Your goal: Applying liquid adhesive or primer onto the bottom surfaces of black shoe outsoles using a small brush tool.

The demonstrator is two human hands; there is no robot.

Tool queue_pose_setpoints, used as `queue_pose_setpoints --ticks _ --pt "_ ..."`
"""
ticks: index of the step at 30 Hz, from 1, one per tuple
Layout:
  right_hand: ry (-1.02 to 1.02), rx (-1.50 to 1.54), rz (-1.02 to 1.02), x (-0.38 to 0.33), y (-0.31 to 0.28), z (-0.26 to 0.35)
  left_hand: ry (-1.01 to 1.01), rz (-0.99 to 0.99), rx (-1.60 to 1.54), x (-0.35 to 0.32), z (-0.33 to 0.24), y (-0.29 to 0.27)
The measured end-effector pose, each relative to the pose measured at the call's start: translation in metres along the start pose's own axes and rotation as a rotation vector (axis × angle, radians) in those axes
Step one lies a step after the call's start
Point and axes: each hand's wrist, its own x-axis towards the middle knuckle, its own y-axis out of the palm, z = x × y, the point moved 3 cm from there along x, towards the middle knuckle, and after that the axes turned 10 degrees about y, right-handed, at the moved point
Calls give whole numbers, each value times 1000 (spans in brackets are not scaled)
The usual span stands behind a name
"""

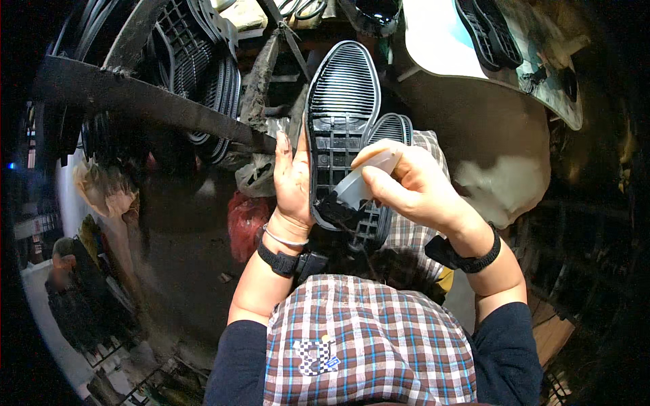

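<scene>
Looking from the far left: a person (64, 271) stands blurred at the rim of the view, well apart from the work.
Upper left: black ridged shoe soles (196, 47) hang in a stack behind a dark slanted beam (135, 101).
Red bundle: something red (245, 220), perhaps a bag or cloth, lies low just left of the left wrist; too dim to tell which.
Left hand: the left hand (292, 179) stands upright with its fingers laid along the left edge of the black shoe sole (342, 128); its grip holds the sole, ridged side toward the camera, toe end up.
Left wrist: a thin silver bangle (284, 239) and a black strap (279, 262) sit on it.
Sole's place: in the middle of the view, between the two hands, above the lap in checked cloth (365, 338).
Second sole: another black sole (389, 132) shows just behind the first, to its right.
Right hand: the right hand (416, 186) has its grip closed around a pale translucent plastic bottle (365, 179), whose lower end meets the heel part of the sole.
Right wrist: a black band (474, 257).
Upper right: a white curved panel (447, 40) with a dark sole (487, 30) lying on it.
</scene>
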Motion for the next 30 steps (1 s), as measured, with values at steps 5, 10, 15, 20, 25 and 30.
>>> queue_pose_setpoints --ticks 5,10,15,20,25,30 --pt "-277 13 -377 29 -22 12 -14 38 72 -1 6 11" --pt "-92 -142 -65 -1 6 3 43 60 58 7 -4 1" --pt "-204 145 -273 21 -12 6 -27 156 64 9 2 22" --pt "-73 -65 -56 -2 4 2 54 47 120 12 -4 8" --pt "-209 154 -298 15 -9 9 55 19 160 12 1 14" --pt "-206 -239 -77 -1 6 7 68 69 200 18 -9 10"
